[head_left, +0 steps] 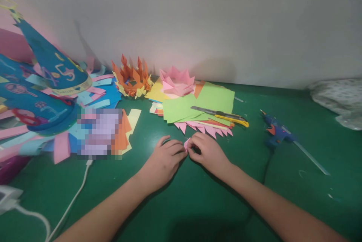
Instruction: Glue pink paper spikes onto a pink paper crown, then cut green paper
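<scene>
My left hand, right hand pinch small pink paper, frame centre; uneven tug could crease it.

Pink paper piece, green table

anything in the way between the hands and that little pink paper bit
Nothing visible: the fingertips of the left hand and right hand are right at the small pink paper. The yellow-handled cutter and green sheets lie beyond, not in between.
</scene>
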Available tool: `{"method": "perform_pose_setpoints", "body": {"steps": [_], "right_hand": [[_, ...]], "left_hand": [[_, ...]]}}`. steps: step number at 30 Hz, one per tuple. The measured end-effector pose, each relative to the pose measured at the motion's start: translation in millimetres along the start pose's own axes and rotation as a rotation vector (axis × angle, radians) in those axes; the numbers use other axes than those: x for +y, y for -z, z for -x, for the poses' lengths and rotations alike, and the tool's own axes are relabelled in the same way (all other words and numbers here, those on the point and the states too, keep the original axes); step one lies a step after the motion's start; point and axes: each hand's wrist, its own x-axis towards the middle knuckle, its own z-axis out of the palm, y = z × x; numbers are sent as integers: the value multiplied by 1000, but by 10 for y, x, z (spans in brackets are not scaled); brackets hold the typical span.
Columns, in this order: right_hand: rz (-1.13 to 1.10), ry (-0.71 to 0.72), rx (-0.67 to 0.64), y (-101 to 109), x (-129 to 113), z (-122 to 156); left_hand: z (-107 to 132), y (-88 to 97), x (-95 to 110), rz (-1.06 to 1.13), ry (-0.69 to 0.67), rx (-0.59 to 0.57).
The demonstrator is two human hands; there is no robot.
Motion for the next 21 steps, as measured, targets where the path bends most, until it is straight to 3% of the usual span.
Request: {"method": "perform_pose_setpoints", "body": {"steps": [8, 16, 21], "right_hand": [[-134, -91, -34, 47, 36, -25], [-87, 70, -41, 99, 26, -14], [-100, 66, -77, 83, 17, -8]], "left_hand": [[-4, 8, 20, 8, 27, -9], [-9, 3, 17, -22, 56, 36], [-38, -33, -3, 55, 125, 96]]}}
